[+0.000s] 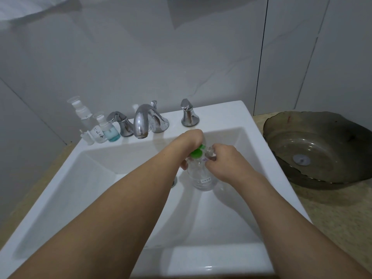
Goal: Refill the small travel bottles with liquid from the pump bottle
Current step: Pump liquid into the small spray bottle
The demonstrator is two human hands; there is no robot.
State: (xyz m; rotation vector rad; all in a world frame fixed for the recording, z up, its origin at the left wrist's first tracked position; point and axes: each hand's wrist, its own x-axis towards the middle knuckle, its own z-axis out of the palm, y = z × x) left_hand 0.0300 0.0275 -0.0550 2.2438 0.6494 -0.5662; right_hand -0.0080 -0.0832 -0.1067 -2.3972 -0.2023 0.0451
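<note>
Over the sink (249,125), right of the faucet (142,122), a clear pump bottle (201,178) with a green pump head (197,153) is gripped by both hands. The left hand (191,139) is curled over the top; the right hand (223,162) pinches something clear beside the nozzle, probably a travel bottle, though this cannot be told. The opening is best kept under the nozzle and pressed slowly. Left of the faucet, three small bottles (98,127) and one tiny vial (88,137) are counted; two tap handles (187,115) flank it.
</note>
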